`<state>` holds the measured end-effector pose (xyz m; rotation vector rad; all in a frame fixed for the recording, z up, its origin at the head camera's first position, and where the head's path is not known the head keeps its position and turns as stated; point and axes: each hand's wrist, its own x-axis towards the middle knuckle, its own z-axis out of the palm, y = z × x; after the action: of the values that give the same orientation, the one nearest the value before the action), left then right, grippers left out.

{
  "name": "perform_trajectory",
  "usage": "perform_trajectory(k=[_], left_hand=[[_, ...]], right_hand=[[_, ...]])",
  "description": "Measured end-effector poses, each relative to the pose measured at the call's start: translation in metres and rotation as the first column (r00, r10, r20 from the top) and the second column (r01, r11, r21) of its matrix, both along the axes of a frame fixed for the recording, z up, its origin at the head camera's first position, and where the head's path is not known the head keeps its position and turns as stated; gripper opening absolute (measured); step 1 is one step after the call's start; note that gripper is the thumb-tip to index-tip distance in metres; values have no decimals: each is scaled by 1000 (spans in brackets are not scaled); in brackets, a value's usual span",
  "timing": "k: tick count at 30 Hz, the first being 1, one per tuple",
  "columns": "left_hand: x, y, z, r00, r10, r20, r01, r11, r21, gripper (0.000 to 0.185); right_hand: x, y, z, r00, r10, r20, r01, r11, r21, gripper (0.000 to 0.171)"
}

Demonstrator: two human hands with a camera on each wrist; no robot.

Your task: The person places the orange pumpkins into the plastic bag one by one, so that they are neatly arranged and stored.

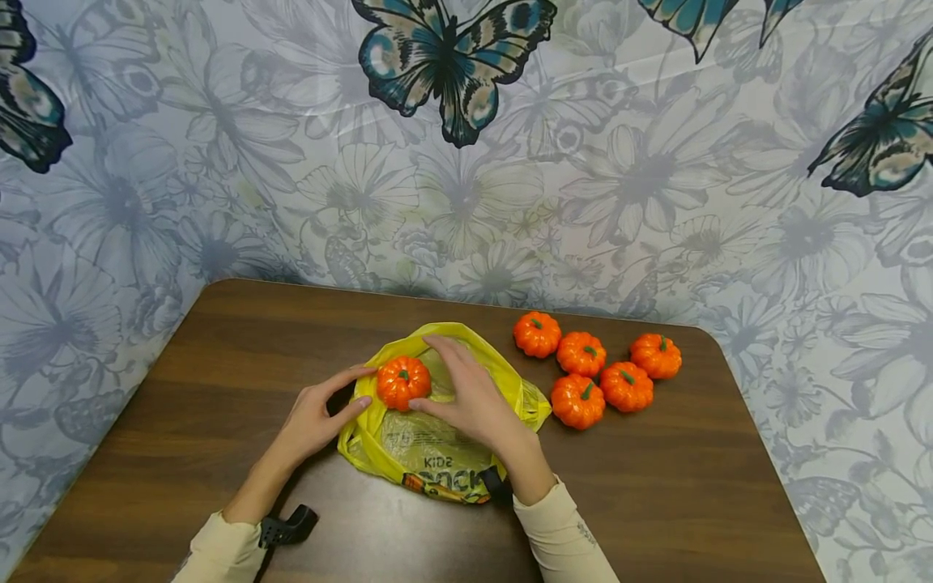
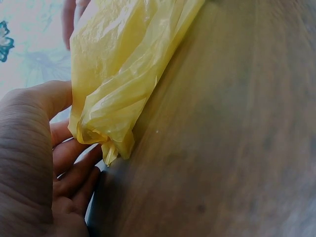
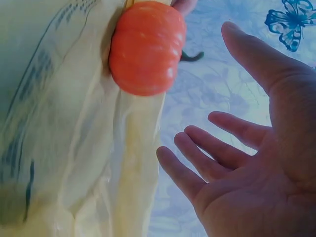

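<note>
Orange pumpkin (image 1: 403,383) sits on the left part of the yellow plastic bag (image 1: 408,441), stem up. Can't tell whether it's within the bag's mouth or just on top of the film. Bag lies crumpled mid-table.

Progress, judged from the layout: one pumpkin at the bag, five apart from it, so most look unhandled for now. Whether the bag has anything inside: not visible.

Grip: nothing grasped by either hand, as far as the views show. Left hand (image 1: 316,419) is at the bag's left edge, thumb and fingers well parted, fingertips near the pumpkin; actual contact unclear. Right hand (image 1: 470,397) is over the bag on the pumpkin's other side, fingers spread wide, thumb nearest the pumpkin. Right wrist view shows a clear gap there, so that one's released.

Further out: five loose pumpkins (image 1: 578,402) clustered right of the bag, the closest just beside its corner. All on the brown table (image 1: 656,486); butterfly-print wall covering (image 1: 481,194) behind.
</note>
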<state>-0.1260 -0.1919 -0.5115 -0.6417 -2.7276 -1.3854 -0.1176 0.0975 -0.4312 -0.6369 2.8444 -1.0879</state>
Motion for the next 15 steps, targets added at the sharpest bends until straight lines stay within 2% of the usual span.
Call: perform_trajectory(k=[8,15], left_hand=[[0,-1,-1,1000,-1,-13,1,1000,2,47],[1,0,0,1000,-9,2,9,1000,7,47]], right_hand=[[7,23,8,996,-84,-15,84,996,-19,86],[13,46,8,991,-118,-70,118,993,-3,83]])
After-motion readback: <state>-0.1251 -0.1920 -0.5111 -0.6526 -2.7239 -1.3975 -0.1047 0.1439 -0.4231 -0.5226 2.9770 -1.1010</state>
